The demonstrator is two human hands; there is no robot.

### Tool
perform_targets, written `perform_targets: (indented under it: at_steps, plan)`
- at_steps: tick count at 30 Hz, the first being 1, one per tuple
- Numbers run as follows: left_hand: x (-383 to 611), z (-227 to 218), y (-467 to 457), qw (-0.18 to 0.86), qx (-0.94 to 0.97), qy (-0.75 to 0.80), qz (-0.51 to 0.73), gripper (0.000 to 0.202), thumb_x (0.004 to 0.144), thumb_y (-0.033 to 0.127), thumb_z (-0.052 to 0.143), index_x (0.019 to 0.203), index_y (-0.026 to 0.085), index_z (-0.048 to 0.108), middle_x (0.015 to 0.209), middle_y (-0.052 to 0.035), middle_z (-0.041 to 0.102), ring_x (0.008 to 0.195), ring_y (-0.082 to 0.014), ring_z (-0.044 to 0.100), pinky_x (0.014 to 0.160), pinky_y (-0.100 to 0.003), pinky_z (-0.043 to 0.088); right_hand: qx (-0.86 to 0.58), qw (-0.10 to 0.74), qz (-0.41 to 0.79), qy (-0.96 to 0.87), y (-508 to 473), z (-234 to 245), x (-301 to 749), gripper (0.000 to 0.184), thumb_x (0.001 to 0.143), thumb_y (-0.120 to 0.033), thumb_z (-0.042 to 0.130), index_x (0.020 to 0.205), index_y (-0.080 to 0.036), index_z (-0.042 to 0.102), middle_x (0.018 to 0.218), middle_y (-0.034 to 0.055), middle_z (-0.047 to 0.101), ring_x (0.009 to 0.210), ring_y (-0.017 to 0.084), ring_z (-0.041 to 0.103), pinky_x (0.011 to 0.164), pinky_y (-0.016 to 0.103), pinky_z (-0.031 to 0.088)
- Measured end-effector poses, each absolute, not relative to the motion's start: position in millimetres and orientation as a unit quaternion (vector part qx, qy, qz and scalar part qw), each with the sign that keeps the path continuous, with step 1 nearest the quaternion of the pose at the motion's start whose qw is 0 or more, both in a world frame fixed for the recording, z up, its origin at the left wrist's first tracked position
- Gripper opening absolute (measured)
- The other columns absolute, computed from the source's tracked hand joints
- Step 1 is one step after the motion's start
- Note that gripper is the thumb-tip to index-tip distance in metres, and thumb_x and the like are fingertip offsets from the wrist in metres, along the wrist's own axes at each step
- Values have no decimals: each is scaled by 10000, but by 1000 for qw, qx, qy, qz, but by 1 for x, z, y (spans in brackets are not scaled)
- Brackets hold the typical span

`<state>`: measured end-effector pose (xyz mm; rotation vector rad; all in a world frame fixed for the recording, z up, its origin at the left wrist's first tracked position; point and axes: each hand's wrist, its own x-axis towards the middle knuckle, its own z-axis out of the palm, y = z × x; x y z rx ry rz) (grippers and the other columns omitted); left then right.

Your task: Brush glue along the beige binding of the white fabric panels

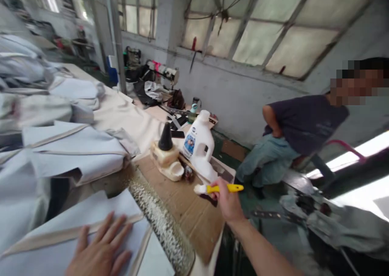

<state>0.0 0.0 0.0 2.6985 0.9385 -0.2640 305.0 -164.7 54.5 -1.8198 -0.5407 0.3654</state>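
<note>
My left hand (101,245) lies with fingers spread on a pale blue-white fabric piece (54,231) that has beige strips along it. In my right hand (226,199) is a paintbrush (234,187) with a yellow handle, its pale bristles pointing left above a cardboard sheet (182,207). Left of the brush on the cardboard stands a stained cream container (165,156) topped by a black cone (165,137). Behind the brush is a white plastic jug (199,140) with a blue label. A strip crusted with white specks (158,219) runs between fabric and cardboard.
Folded fabric pieces (73,146) are stacked along the table's left side. A dark phone-like slab (177,134) and a sewing machine (164,71) are farther back. A person (304,122) is at the right, near draped grey cloth (349,227).
</note>
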Motion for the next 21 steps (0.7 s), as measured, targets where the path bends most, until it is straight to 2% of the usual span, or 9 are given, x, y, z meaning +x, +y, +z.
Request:
perform_targets:
  at_steps: [2,4,7,13,17,21]
  plan:
    - [-16,-2,-5,126,931,328,-101,487,858,539,412,1322,392,426,1454,28,314,1380,-314,123,1059,-605,-108,-740,624,181,-174,-145,46,319,408,798,-577,487,714,-181,542,537,-11,536,466,128,526,444,230,426]
    - [-18,-2,-5,128,933,324,-93,485,868,544,379,1328,396,407,1453,26,307,1378,-312,136,1052,-611,-114,-716,660,184,-136,-124,42,330,371,738,-558,544,689,-191,511,458,-38,482,408,126,495,403,229,401]
    - [-13,-1,-3,138,933,322,-81,469,867,523,399,1324,416,396,1446,29,319,1373,-310,159,1048,-626,-100,-720,664,168,-116,-90,35,342,338,708,-536,537,683,-203,480,423,-47,454,375,131,473,370,232,374]
    - [-12,0,-5,137,933,324,-80,458,868,506,412,1318,424,402,1447,28,319,1371,-312,163,1052,-631,-78,-770,596,163,-163,-38,7,349,280,748,-467,458,623,-217,466,416,-15,480,382,157,500,379,254,371]
    - [-14,-2,-5,135,935,319,-72,469,875,536,381,1333,438,366,1452,34,302,1371,-311,161,1047,-639,-80,-798,526,151,-253,-29,-6,342,306,735,-462,481,540,-227,476,393,-19,470,429,159,500,475,264,399]
    - [-13,1,-6,140,935,317,-75,469,884,529,362,1339,415,381,1456,27,292,1374,-311,151,1042,-642,-86,-804,477,133,-328,-23,-7,339,284,679,-438,528,493,-229,480,472,-14,527,541,164,526,569,262,403]
